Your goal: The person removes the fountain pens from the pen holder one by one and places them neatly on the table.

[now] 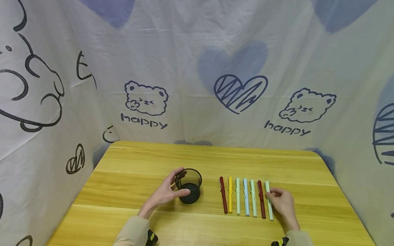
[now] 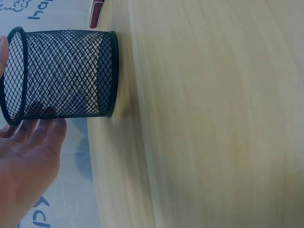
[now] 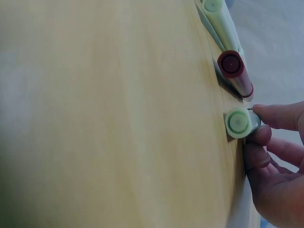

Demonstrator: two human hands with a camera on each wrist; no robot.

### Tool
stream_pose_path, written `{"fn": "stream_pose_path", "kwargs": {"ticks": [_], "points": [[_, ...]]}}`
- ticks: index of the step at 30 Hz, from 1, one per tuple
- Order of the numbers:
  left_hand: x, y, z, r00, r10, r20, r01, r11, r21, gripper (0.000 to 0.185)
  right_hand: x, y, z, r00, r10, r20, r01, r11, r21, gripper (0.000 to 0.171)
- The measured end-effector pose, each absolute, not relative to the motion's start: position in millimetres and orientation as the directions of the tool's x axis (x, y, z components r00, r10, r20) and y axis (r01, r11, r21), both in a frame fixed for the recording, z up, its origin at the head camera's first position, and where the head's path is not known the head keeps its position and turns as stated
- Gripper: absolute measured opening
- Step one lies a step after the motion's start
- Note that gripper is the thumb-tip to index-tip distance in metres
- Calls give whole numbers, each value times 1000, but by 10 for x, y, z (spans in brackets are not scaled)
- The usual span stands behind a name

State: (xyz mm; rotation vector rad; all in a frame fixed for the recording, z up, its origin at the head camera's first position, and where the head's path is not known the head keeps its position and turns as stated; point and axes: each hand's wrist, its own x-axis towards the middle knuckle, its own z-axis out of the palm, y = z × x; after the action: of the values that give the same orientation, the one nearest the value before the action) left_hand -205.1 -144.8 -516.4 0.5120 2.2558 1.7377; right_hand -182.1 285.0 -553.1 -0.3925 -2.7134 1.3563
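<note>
A black mesh pen holder [image 1: 190, 193] stands upright on the table, left of a row of pens. My left hand [image 1: 167, 190] grips it from the left, the thumb across its near side and the fingers around the far side; the mesh wall [image 2: 66, 73] shows clear in the left wrist view. At the row's right end lies a light green pen [image 1: 270, 210]. My right hand [image 1: 282, 203] pinches this pen between thumb and fingers, its round end [image 3: 238, 122] facing the right wrist camera. Just left of it is a dark red pen [image 1: 261, 201].
Farther left in the row lie a green pen [image 1: 253, 199], a light blue pen [image 1: 245, 198], another green pen [image 1: 237, 198], a yellow pen [image 1: 230, 196] and a dark red pen [image 1: 224, 195]. Printed cloth [image 1: 183, 129] hangs around the wooden table [image 1: 192, 233].
</note>
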Motion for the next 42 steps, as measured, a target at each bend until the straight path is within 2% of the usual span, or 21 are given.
{"fn": "stream_pose_path", "kwargs": {"ticks": [42], "points": [[-2041, -1444, -5165, -916, 400, 6, 111, 241, 964, 89, -1816, 2894, -5522, -966, 252, -54, 194, 573, -796, 39]]}}
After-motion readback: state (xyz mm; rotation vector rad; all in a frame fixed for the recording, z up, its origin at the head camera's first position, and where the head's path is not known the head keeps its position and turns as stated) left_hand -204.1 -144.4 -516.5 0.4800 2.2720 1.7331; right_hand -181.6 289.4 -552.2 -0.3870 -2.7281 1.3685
